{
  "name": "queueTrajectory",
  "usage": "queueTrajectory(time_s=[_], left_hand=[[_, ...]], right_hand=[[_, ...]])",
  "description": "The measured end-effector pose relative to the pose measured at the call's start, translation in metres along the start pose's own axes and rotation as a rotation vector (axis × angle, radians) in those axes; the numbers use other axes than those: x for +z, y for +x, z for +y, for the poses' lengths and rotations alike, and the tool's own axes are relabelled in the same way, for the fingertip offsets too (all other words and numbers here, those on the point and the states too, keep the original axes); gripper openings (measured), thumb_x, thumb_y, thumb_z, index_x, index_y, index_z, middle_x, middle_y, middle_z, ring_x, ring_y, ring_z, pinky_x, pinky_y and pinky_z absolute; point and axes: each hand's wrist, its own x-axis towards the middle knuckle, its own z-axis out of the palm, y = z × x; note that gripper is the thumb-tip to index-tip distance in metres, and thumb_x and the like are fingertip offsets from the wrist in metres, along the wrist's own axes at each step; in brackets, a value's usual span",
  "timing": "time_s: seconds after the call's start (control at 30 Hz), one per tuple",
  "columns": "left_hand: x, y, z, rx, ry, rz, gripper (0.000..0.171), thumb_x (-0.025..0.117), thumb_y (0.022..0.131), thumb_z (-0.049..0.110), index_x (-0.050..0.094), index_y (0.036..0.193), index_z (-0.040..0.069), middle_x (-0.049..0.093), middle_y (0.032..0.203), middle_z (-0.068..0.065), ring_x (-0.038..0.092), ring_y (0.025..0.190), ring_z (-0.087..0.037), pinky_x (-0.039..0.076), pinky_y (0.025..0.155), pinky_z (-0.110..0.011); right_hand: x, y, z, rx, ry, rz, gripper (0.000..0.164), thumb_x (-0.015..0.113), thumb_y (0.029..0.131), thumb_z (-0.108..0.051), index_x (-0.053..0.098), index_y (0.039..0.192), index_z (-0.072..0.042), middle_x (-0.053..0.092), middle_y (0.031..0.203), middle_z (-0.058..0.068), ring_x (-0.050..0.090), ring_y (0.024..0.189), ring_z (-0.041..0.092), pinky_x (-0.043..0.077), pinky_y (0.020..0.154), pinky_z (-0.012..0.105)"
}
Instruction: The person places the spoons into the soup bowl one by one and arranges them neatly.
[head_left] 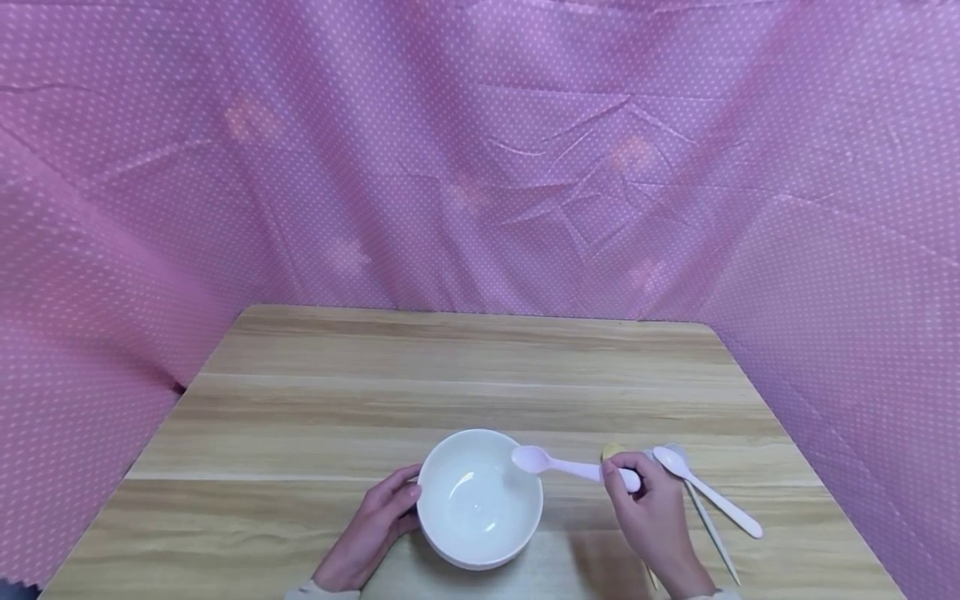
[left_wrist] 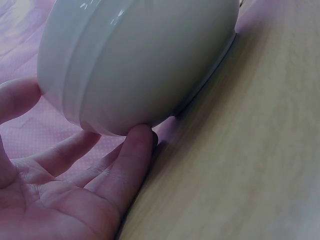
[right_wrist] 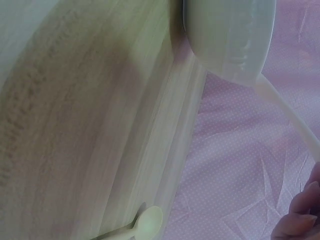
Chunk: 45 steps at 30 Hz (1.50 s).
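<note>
A white bowl (head_left: 480,500) stands on the wooden table. My left hand (head_left: 378,521) holds it from the left, thumb at the rim. In the left wrist view, the fingertips (left_wrist: 137,137) touch the lower side of the bowl (left_wrist: 145,60). My right hand (head_left: 652,517) pinches a pale lilac spoon (head_left: 573,468) near the end of its handle. The spoon's head overlaps the bowl's right rim in the head view. From the right wrist, the spoon's handle (right_wrist: 290,115) slants from the fingers toward the bowl's rim, its head hidden by the bowl.
Beside and partly under my right hand, a white spoon (head_left: 708,492) and a thin pale green handle (head_left: 712,533) lie on the table (head_left: 465,367). A yellow spoon (right_wrist: 149,223) lies there too, mostly covered in the head view. Pink dotted cloth (head_left: 465,167) hangs around the table.
</note>
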Motion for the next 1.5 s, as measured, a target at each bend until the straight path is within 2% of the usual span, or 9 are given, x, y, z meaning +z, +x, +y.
queueTrajectory(time_s=[0.17,0.67,0.9,1.27,1.5], left_hand=[[0.000,0.000,0.000,-0.003,0.000,0.001,0.053,0.043,0.097,0.019,0.025,0.139,-0.009,0.054,0.122,-0.010,0.058,0.105,-0.015,0.050,0.091,-0.034],[0.000,0.001,-0.001,-0.031,0.000,0.025,0.054,0.045,0.097,0.021,0.028,0.139,-0.007,0.054,0.122,-0.011,0.059,0.105,-0.016,0.050,0.091,-0.035],[0.000,0.000,-0.001,-0.044,0.000,0.027,0.055,0.045,0.096,0.022,0.027,0.140,-0.006,0.055,0.120,-0.008,0.059,0.104,-0.016,0.050,0.091,-0.035],[0.000,-0.001,0.003,-0.031,0.009,0.029,0.055,0.044,0.097,0.020,0.025,0.140,-0.008,0.053,0.123,-0.012,0.059,0.104,-0.015,0.050,0.090,-0.034],[-0.001,0.000,0.001,-0.029,0.001,0.019,0.055,0.044,0.097,0.020,0.025,0.139,-0.009,0.054,0.120,-0.009,0.059,0.103,-0.015,0.051,0.090,-0.033]], right_hand=[[0.001,0.000,0.002,-0.017,0.000,-0.032,0.011,0.067,0.082,-0.005,0.064,0.076,-0.014,0.051,0.061,-0.006,0.039,0.047,0.002,0.034,0.038,0.018],[0.007,-0.004,0.001,0.057,-0.004,-0.134,0.009,0.066,0.083,-0.007,0.065,0.078,-0.015,0.052,0.064,-0.004,0.041,0.050,0.002,0.038,0.041,0.019],[0.014,-0.005,0.002,0.073,-0.065,-0.159,0.006,0.068,0.081,-0.010,0.066,0.077,-0.015,0.052,0.062,-0.006,0.042,0.051,0.003,0.038,0.042,0.019],[0.026,-0.007,0.002,0.135,-0.007,-0.262,0.005,0.069,0.081,-0.013,0.065,0.078,-0.011,0.054,0.064,-0.004,0.044,0.053,0.004,0.040,0.044,0.018],[0.035,-0.009,0.000,0.117,0.003,-0.288,0.006,0.069,0.079,-0.009,0.064,0.076,-0.011,0.056,0.065,-0.004,0.045,0.055,0.002,0.041,0.047,0.017]])
